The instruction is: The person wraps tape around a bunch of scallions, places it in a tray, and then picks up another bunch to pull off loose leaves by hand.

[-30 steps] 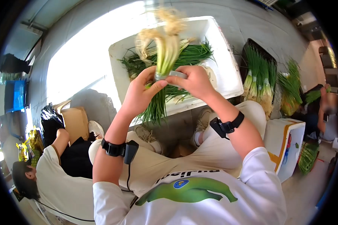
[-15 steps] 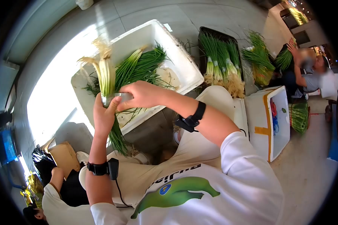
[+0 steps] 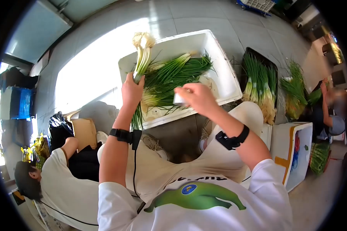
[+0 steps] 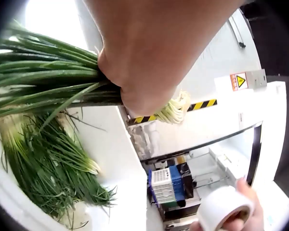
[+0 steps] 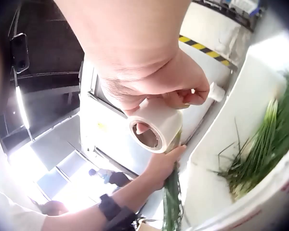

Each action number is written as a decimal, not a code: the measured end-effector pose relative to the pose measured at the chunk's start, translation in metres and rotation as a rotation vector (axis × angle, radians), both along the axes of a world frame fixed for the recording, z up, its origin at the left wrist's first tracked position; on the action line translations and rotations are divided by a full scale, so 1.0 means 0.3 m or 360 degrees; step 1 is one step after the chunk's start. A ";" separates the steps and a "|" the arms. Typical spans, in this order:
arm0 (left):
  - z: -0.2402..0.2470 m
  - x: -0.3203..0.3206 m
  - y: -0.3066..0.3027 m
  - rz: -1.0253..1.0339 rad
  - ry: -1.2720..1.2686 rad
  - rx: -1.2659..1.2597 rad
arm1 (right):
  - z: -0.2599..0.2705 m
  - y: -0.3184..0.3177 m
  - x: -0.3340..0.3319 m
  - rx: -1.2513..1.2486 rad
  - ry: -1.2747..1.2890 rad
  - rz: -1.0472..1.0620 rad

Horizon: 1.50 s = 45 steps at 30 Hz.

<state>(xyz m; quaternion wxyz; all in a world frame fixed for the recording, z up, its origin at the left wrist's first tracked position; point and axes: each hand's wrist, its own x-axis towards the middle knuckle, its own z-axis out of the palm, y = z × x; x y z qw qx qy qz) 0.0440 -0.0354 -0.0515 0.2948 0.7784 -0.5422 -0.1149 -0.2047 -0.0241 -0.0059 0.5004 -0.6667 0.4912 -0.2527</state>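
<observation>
Tiled floor (image 3: 198,19) below, the left fingers (image 3: 142,82) grip a scallion bunch (image 3: 143,57), right fingers (image 5: 197,95) a tape roll (image 5: 161,116); best keep stalks (image 3: 142,66) snug, though their binding's hard to see.

Left hand (image 3: 132,91) gripping, right hand (image 3: 198,99) gripping, apart; both forearms (image 3: 117,159) bare, extended forward.

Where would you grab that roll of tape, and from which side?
Since the roll of tape is a hollow ring, probably by its wall, one finger in the core and the hand over the outside, as the right hand holds it. I'd come from the right: the left hand, gripping the onion bunch, is on the other side.
</observation>
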 end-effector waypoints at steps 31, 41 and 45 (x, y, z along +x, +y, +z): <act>0.369 -0.258 0.055 -0.0695 -0.0668 -0.1146 | 0.393 -0.442 -0.537 -0.1044 0.2022 -0.0108; 0.177 -0.239 0.032 -0.0628 -0.0375 -0.0522 | -0.147 -0.406 -1.287 0.0464 0.1319 -0.0923; 0.159 -0.240 0.056 -0.0608 -0.0321 -0.0291 | -0.498 -0.487 -1.437 0.0779 0.1415 -0.0797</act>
